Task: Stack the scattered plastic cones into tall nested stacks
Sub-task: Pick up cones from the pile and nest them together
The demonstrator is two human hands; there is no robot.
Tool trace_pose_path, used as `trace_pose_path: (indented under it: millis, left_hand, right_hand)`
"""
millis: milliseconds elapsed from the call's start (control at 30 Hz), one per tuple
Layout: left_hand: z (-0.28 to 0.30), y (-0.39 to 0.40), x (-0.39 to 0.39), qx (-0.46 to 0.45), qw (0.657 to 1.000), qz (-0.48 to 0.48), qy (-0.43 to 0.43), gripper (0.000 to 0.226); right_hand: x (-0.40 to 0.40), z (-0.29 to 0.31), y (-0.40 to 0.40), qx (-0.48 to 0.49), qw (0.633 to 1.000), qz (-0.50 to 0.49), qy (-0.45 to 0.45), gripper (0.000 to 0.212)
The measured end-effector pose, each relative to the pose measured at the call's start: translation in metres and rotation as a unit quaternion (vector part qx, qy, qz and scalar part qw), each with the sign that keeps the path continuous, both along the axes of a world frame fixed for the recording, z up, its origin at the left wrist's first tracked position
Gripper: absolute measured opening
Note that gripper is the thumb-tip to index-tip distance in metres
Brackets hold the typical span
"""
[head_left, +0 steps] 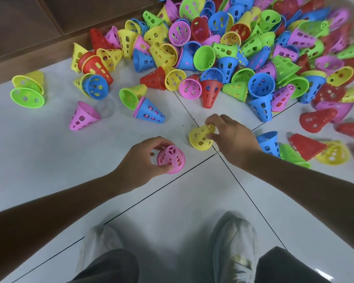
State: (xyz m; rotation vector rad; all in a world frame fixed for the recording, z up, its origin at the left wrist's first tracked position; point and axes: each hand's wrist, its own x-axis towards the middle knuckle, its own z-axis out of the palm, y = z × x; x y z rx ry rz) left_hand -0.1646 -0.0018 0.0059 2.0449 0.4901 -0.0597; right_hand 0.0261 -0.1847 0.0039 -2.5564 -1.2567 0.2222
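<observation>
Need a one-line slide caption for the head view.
Left hand holds a pink cone, right hand a yellow cone, before the scattered pile.

We see a pale tiled floor [49, 164] with dark grout lines, brown wooden furniture [39, 21] along its far-left edge.

At frame centre, the left hand [145, 160] grips a pink cone [171, 159] while the right hand [231, 135] pinches a yellow cone [200, 137]; the cone pile [223, 52] fills the upper right.
</observation>
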Motion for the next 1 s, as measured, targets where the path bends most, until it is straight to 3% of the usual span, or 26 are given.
trace_pose_path:
  millis: [167, 367, 500, 600, 800, 1000]
  left_hand:
    - [-0.011, 0.000, 0.011, -0.008, 1.000, -0.010, 0.002, 0.048]
    - [-0.018, -0.011, 0.024, -0.025, 0.999, -0.033, -0.013, 0.049]
    - [-0.022, -0.014, 0.030, -0.017, 0.998, -0.065, -0.011, 0.051]
    - [-0.023, -0.001, 0.026, 0.036, 0.995, -0.091, -0.017, 0.059]
    - [-0.024, 0.057, 0.012, 0.256, 0.961, -0.085, -0.058, 0.059]
    - [-0.019, 0.092, 0.026, 0.313, 0.948, -0.018, -0.059, 0.067]
  right_hand:
    - [-0.010, 0.016, -0.017, 0.110, 0.982, -0.082, 0.127, 0.024]
    - [-0.019, 0.039, -0.029, 0.210, 0.947, -0.156, 0.185, 0.025]
    - [-0.030, 0.049, -0.033, 0.241, 0.937, -0.146, 0.207, 0.021]
    - [-0.039, 0.050, -0.029, 0.235, 0.945, -0.114, 0.197, 0.022]
    - [-0.053, 0.041, -0.021, 0.187, 0.967, -0.033, 0.171, 0.026]
    - [-0.064, 0.026, -0.024, 0.127, 0.978, 0.009, 0.163, 0.028]
